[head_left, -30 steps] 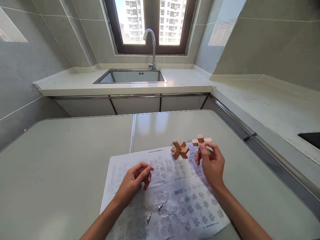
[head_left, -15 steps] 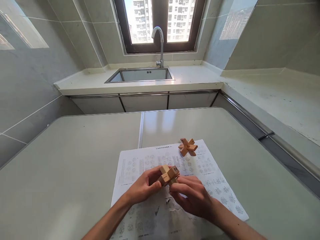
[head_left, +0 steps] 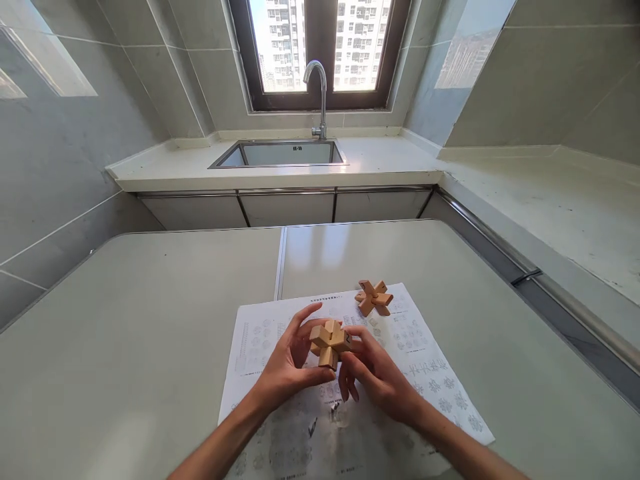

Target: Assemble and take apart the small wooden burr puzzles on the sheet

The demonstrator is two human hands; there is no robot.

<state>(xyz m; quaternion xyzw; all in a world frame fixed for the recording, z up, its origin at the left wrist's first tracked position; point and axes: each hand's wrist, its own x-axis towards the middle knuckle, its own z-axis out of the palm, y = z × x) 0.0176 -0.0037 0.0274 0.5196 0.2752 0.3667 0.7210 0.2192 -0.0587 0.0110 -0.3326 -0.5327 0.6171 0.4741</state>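
Observation:
A light-wood interlocking burr puzzle (head_left: 330, 343) is held up over the printed sheet, its block ends sticking out in several directions. My left hand (head_left: 287, 367) holds it from the left, the thumb at its lower block and the index finger raised off it; other fingertips are partly hidden behind the wood. My right hand (head_left: 383, 380) grips the right-hand block, marked with a dark character, between thumb and index finger, with the other fingers curled below. A second wooden burr puzzle (head_left: 374, 298), star-shaped and more reddish, lies on the sheet's upper right part.
The printed paper sheet (head_left: 415, 347) with small diagrams lies on a pale table (head_left: 150, 333). Behind the table are a counter with a sink (head_left: 280, 153) and a faucet (head_left: 323, 100), under a window. Another counter (head_left: 550, 193) runs along the right.
The held puzzle has been turned, showing different block ends. My left index finger has lifted away, and my right hand has shifted up to the right block. The second puzzle stays put.

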